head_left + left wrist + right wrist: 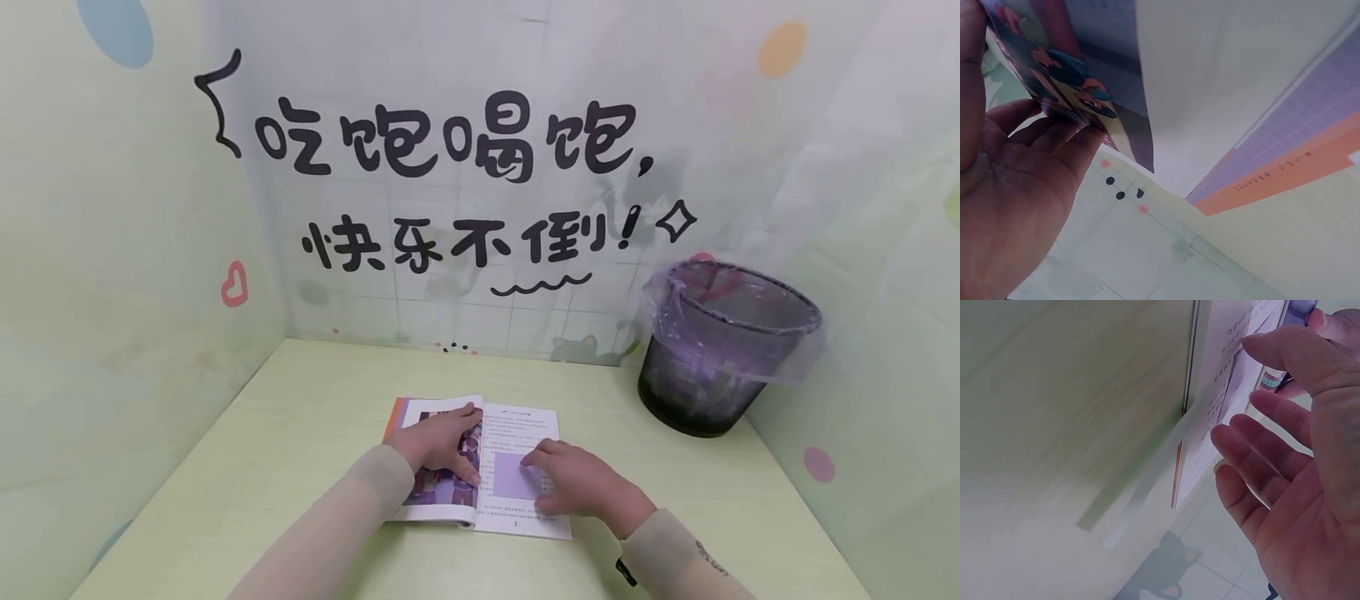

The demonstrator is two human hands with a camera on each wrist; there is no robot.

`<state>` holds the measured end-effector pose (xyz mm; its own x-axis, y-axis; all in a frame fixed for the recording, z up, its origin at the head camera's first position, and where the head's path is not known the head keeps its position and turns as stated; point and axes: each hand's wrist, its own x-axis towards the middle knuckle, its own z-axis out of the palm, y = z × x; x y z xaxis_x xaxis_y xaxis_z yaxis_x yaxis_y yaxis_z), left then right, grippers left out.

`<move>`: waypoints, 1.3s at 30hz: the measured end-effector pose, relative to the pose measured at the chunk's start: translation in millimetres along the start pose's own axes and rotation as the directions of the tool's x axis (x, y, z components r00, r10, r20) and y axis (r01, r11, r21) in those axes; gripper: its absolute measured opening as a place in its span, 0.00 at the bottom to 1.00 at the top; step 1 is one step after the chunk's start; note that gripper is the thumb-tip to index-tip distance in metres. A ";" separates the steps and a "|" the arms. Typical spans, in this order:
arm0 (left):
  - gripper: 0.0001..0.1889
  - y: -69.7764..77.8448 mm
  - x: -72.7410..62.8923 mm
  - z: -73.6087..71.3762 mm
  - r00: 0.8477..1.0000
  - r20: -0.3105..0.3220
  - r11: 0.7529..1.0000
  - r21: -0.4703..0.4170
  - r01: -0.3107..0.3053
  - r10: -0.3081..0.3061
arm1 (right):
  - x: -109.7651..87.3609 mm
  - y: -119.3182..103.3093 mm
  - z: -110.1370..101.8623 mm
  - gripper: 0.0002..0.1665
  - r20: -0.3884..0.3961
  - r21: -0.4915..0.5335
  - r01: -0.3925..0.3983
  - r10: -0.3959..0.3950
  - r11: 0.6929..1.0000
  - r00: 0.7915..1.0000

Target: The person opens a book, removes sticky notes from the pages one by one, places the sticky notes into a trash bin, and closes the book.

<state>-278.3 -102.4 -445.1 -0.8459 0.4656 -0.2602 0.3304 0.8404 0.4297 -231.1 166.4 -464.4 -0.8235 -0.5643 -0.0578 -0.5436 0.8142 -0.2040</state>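
Note:
A book (517, 517) lies spread on the table, with a colour picture on its left page and printed text on the right one. On the right page lies a plain purple square (513, 479) that looks like a sticky note. My left hand (435, 442) rests on the picture page (1085, 69), its fingers extended towards the fold. Beside the purple square's right edge is my right hand (581, 479), fingers loosely bent and thumb apart from them. In the right wrist view, nothing shows between the thumb and fingers of this hand (1297, 462).
A black mesh bin (697, 392) with a purple plastic liner (720, 342) stands at the back right of the pale table (285, 433). Printed sheeting (450, 192) with dark characters walls the table at the back and both sides.

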 end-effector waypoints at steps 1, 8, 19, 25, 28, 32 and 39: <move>0.63 0.2 -0.4 -0.2 1.000 0.001 1.000 -0.003 0.002 -0.002 | 0.1 -0.4 0.2 0.34 -0.005 -0.005 0.007 -0.007 1.000 1.000; 0.63 -0.2 -1.3 -0.1 1.000 0.002 1.000 -0.005 -0.003 0.003 | 2.2 -1.9 3.6 0.26 -0.032 -0.067 0.037 -0.040 0.997 0.999; 0.63 -2.8 0.5 1.4 1.000 0.002 1.000 -0.017 -0.004 0.004 | 5.4 0.3 8.6 0.14 -0.098 -0.148 0.081 -0.096 0.986 0.990; 0.63 -2.9 0.2 1.1 1.000 -0.001 1.000 -0.015 -0.011 0.010 | 6.6 0.2 7.9 0.13 -0.135 -0.138 0.114 -0.133 0.984 0.982; 0.63 -3.0 0.1 1.0 1.000 0.001 1.000 -0.012 -0.009 0.009 | 7.1 -2.9 6.0 0.13 -0.145 -0.092 0.117 -0.130 0.989 0.981; 0.63 -3.4 0.5 1.1 1.000 0.004 1.000 -0.016 -0.008 0.008 | 7.3 -7.1 3.8 0.11 -0.146 -0.024 0.100 -0.103 0.995 0.984; 0.63 -3.8 0.6 1.2 1.000 0.001 0.999 -0.027 -0.021 0.021 | 6.7 -6.3 3.4 0.09 -0.179 -0.088 0.119 -0.133 0.989 0.975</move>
<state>-279.6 -105.0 -448.0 -0.8384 0.4833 -0.2520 0.3364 0.8226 0.4585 -232.6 157.1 -466.7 -0.7596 -0.6338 0.1457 -0.6496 0.7503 -0.1226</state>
